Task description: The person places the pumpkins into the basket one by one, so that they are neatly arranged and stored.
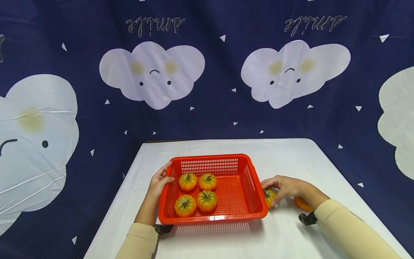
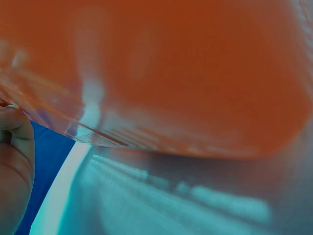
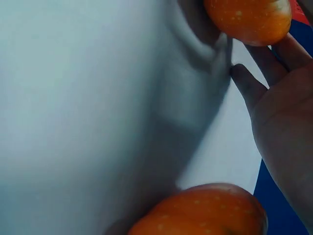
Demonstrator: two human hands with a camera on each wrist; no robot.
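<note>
A red plastic basket [image 1: 213, 218] stands on the table with several small orange-green pumpkins [image 1: 184, 205] in its left half. My left hand [image 1: 157, 185] grips the basket's left rim, thumb over the edge and fingers along the outside. Just right of the basket, my right hand [image 1: 286, 187] reaches over another small pumpkin [image 1: 269, 198]. Its fingers and thumb stand spread around that pumpkin [image 3: 252, 19]; in the right wrist view a narrow gap shows at the thumb tip. One more pumpkin [image 1: 302, 204] lies partly hidden behind the right wrist.
A white cloth covers the table [image 1: 281, 154]. Behind it and at both sides hangs a dark blue curtain [image 1: 223, 118] with cloud faces. A black strap piece shows at each wrist. The lower pumpkin [image 3: 205, 213] lies near the right wrist camera.
</note>
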